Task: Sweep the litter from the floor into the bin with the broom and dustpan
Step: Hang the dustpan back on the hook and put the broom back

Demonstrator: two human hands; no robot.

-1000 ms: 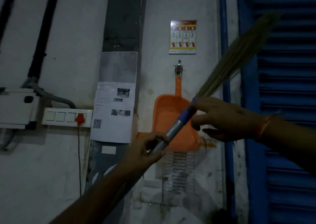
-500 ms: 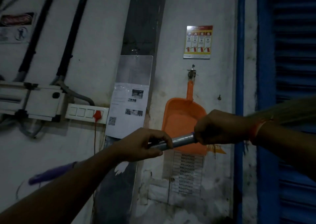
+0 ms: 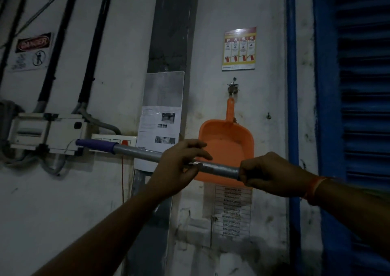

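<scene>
The broom handle (image 3: 219,167), a grey metal tube with a purple grip at its end, is held almost level in front of the wall, sloping a little down toward the right. The bristles are not seen. The right hand (image 3: 272,175) is closed around the tube, its fingers (image 3: 248,173) wrapped fully round it. The left hand (image 3: 177,170) is placed further along the tube toward the purple grip; its thumb is under the tube and its fingers (image 3: 198,147) are stretched loosely over the top, so the hold looks light. The purple end is seen well to the left of the left fingers, in front of a white switch box (image 3: 48,132).

Just behind the tube, between the two hands, an orange dustpan (image 3: 226,136) is hung by its handle from a hook (image 3: 232,87) on the wall. A safety poster (image 3: 239,48) is fixed above the hook. A blue shutter (image 3: 358,107) is seen to the right of the right fingers.
</scene>
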